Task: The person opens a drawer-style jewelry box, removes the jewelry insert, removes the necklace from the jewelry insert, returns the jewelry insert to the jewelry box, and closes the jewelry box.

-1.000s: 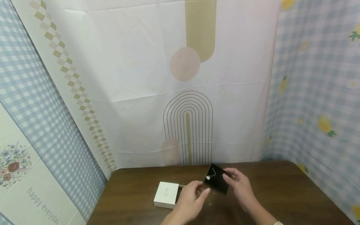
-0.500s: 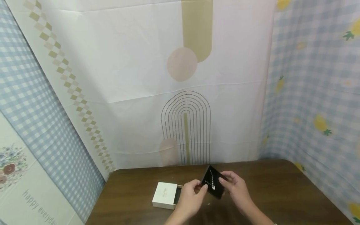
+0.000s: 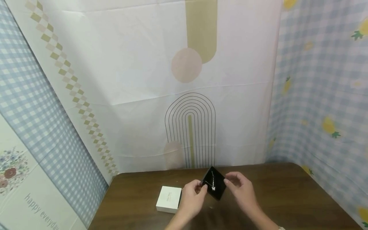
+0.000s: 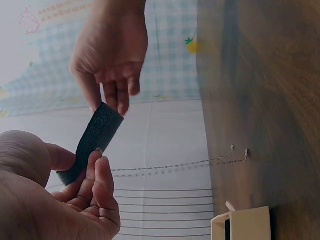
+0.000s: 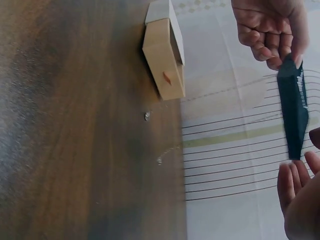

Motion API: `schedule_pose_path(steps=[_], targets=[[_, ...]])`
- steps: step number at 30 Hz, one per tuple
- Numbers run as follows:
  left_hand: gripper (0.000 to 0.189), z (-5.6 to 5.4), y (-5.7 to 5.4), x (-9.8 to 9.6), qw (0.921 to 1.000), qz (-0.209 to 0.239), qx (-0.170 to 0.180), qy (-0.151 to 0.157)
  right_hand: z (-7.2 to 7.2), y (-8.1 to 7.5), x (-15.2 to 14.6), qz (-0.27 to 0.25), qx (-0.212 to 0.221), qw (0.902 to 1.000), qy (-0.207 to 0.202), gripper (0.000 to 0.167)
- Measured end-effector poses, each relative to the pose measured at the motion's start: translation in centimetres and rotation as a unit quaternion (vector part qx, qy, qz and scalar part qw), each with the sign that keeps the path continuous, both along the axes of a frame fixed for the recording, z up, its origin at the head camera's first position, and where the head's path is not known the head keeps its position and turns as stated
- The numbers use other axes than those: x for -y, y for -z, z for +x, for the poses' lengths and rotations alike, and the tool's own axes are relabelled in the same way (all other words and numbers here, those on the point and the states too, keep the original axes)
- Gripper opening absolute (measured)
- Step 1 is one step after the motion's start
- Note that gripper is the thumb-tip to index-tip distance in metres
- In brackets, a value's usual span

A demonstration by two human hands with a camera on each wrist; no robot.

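A black foam jewelry pad (image 3: 219, 188) is held up above the table, tilted, with a silver necklace (image 3: 213, 184) across its face and a small pale pendant on it. My left hand (image 3: 192, 198) pinches the pad's left corner between thumb and fingers. At the opposite corner, my right hand (image 3: 242, 193) pinches the edge with its fingertips. Seen edge-on in the left wrist view, the pad (image 4: 95, 140) has loose chain ends (image 4: 245, 155) dangling beneath it. The right wrist view also shows the dark pad (image 5: 293, 112) spanning both hands.
A white jewelry box (image 3: 168, 198) stands left of my hands on the brown table (image 3: 281, 195), its drawer (image 5: 162, 60) partly pulled out and bearing a small ribbon tab (image 5: 167, 78). Behind the table hangs a white patterned cloth (image 3: 138, 127).
My left hand has moved from beside the pad to gripping its left corner. The pad has shifted slightly left and turned, and my right fingers now hold it nearer its corner.
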State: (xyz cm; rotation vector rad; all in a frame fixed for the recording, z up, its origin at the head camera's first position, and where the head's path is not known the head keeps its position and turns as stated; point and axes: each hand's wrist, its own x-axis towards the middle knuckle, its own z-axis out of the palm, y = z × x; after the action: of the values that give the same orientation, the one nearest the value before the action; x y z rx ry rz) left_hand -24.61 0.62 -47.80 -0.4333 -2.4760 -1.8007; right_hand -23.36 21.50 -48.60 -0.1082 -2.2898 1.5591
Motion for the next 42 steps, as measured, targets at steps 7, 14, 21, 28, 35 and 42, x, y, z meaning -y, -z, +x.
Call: schedule_pose_path(steps=[7, 14, 21, 28, 35, 42], targets=[[0.013, -0.5, 0.3, 0.5, 0.9999, -0.009, -0.008, -0.008, 0.6, -0.4, -0.1, 0.038, 0.0, 0.9993, 0.004, 0.017], [0.015, -0.7, 0.5, 0.8, 0.9999, -0.008, -0.007, -0.001, 1.0, -0.1, 0.6, 0.065, 0.008, 0.9979, -0.005, 0.012], [0.013, -0.5, 0.6, 0.9, 0.9999, -0.011, -0.005, 0.002, 1.3, -0.2, 1.7, 0.09, -0.005, 0.9955, -0.027, 0.015], [0.014, -0.3, 0.5, 0.8, 0.9997, -0.016, 0.005, 0.019, 1.3, 0.0, 2.8, 0.116, 0.005, 0.9926, -0.034, 0.016], [0.016, -0.3, 0.7, 0.6, 0.9991, -0.023, 0.006, 0.034, 1.1, -0.2, 3.6, 0.092, 0.028, 0.9943, -0.046, 0.016], [0.015, -0.2, 0.9, 0.6, 0.9987, -0.014, 0.006, 0.048, 1.2, -0.3, 3.9, 0.067, 0.056, 0.9946, -0.056, 0.013]])
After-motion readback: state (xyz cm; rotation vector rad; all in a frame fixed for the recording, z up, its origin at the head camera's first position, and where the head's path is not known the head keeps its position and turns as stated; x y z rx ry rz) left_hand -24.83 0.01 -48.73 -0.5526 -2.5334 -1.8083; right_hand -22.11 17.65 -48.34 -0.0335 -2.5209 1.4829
